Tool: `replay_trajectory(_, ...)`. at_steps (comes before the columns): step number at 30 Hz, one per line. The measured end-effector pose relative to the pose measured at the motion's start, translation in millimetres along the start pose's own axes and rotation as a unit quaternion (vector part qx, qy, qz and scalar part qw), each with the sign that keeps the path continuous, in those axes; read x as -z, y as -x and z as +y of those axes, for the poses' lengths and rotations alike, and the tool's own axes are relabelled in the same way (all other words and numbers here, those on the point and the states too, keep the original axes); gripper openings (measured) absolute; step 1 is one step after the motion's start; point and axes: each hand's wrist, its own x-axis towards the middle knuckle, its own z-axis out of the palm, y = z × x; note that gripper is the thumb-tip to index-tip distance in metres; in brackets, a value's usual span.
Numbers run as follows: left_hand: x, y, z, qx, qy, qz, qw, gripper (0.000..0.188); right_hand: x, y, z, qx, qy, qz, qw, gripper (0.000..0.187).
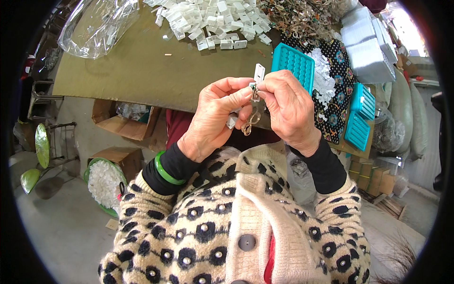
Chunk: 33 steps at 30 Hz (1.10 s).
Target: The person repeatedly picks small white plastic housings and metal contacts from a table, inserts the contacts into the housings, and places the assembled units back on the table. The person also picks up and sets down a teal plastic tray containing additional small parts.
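Over the table's near edge, my left hand (210,113) and my right hand (291,109) meet fingertip to fingertip. Between them is a small white plastic case (259,72), its flat upper part standing up. A small green and metallic piece (254,91) shows at its lower part, pinched by both thumbs and forefingers. Below hangs a gold-coloured looped strip (250,124), close to the left fingers; what it is fixed to is hidden. Another small white piece (231,121) is tucked in the curled lower fingers of my left hand.
Small white plastic cases (215,21) lie heaped on the table (127,78). Beyond my right hand are a teal tray (295,66), white slips (324,78) and a tangled metallic pile (302,16). A clear bag (97,28) is at far left; a green basket (90,173) stands below.
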Motion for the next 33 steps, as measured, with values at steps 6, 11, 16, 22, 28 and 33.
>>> replay_trajectory(6, 0, 5, 3, -0.051, -0.039, -0.016, 0.998, 0.019, 5, -2, -9, -0.364, -0.443, -0.013, 0.819, 0.015)
replay_trajectory(11, -2, 8, 4, -0.074, -0.071, -0.025, 0.994, 0.018, 2, -5, -11, -0.43, -0.574, 0.009, 0.697, 0.022)
replay_trajectory(16, 2, 6, 5, -0.07, -0.068, -0.04, 0.994, 0.016, -6, -4, -16, -0.403, -0.515, 0.029, 0.756, 0.033)
replay_trajectory(22, 2, 4, 3, -0.046, -0.026, -0.021, 0.998, 0.017, -10, -3, -8, -0.352, -0.431, 0.07, 0.828, 0.03)
replay_trajectory(28, 0, 2, 2, -0.028, -0.025, -0.039, 0.999, 0.02, -2, 0, -8, -0.315, -0.291, 0.089, 0.899, 0.019)
replay_trajectory(33, -6, 0, 0, -0.016, -0.023, -0.041, 0.999, 0.019, 1, 1, -8, -0.319, -0.296, 0.115, 0.893, 0.014)
